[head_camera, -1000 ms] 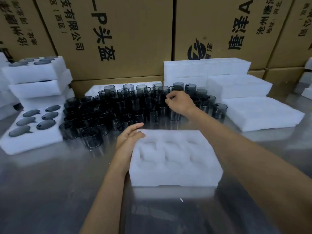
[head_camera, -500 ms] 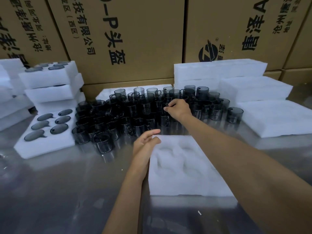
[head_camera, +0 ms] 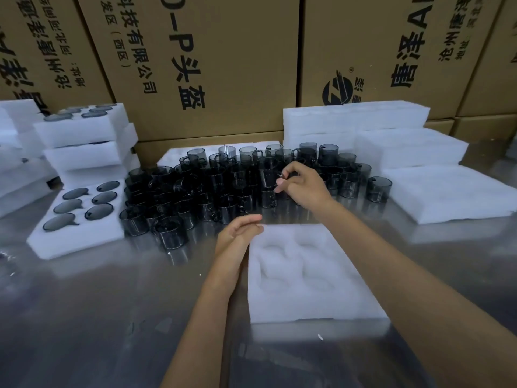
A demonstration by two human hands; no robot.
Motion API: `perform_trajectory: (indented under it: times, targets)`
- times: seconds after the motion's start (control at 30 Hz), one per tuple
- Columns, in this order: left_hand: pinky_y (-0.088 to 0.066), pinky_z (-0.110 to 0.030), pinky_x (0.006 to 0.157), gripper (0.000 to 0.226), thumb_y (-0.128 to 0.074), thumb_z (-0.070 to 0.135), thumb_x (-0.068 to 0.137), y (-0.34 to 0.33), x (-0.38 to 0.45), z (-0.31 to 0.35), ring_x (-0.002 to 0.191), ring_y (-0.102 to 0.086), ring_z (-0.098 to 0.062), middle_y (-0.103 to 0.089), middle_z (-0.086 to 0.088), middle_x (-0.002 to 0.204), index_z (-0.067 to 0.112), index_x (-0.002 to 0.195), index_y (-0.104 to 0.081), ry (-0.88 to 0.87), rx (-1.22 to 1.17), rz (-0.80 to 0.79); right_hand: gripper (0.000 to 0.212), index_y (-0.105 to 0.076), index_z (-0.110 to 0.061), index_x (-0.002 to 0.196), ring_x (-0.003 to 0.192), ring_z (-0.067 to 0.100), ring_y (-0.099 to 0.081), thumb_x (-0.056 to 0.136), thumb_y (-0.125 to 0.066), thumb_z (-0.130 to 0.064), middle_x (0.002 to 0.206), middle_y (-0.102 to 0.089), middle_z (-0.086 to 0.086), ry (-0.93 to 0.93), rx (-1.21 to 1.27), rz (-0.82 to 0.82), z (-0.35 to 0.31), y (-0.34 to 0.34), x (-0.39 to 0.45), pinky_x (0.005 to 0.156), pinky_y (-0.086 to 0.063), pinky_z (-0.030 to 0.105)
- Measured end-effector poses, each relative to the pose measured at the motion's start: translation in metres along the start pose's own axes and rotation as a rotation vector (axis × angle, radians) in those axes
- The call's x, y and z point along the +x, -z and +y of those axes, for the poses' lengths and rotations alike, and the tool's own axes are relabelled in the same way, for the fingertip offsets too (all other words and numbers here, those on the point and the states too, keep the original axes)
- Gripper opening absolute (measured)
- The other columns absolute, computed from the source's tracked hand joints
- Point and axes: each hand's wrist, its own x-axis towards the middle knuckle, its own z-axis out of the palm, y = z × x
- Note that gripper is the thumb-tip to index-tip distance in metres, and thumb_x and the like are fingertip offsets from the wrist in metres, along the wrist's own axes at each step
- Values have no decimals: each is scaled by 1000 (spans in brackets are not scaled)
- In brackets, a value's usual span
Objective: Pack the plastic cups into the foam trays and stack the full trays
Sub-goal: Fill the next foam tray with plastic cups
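With my left hand resting flat-fingered on the 10 o'clock corner of the unfilled tray on the bench, my right hand pinches a cup in the crowd at 12 o'clock, so next I'd lift it clear into a pocket.

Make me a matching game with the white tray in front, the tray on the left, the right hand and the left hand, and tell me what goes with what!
Things:
1. front foam tray
2. left foam tray
3. right hand
4. left hand

States:
A. reaches into the cluster of dark cups
B. pockets all empty
C. rests at the front tray's corner, fingers straight
D. pockets filled with dark cups

Pairs: 1-B, 2-D, 3-A, 4-C
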Motion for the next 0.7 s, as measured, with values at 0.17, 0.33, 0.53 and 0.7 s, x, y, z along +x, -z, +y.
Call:
perform_trajectory:
  times: [0.17, 0.33, 0.53, 0.7]
  targets:
    - [-38, -28, 110, 58, -68, 7, 90, -3, -6, 25, 128, -49, -3, -54, 14, 139, 28, 140, -49, -281, 216, 44, 11, -52, -12, 92, 77, 14, -60, 97, -62, -11, 86, -77, 6, 120, 79, -101, -7, 31, -71, 67, -43, 26]
    - [-41, -14, 103, 66, -76, 3, 83, -19, -23, 32, 125, -52, 4, -61, 17, 132, 21, 141, -50, -450, 314, -127, 11, -53, -11, 95, 80, 31, -60, 96, -65, -12, 88, -74, 16, 178, 115, -149, -6, 42, -115, 65, -40, 24]
    - [-42, -13, 95, 62, -86, 9, 73, -9, -35, 32, 116, -58, 5, -65, 24, 116, 34, 121, -56, -571, 431, -25, 5, -68, -24, 94, 86, -1, -66, 91, -71, -22, 88, -76, -7, 132, 203, -77, 3, 38, -130, 69, -47, 10]
    - [-42, -10, 94, 63, -84, 8, 76, -6, -42, 33, 117, -55, 4, -61, 26, 120, 36, 124, -55, -650, 591, -31, 6, -66, -25, 88, 90, 2, -67, 92, -70, -21, 90, -74, -12, 158, 107, -23, 12, 28, -134, 73, -47, 18]
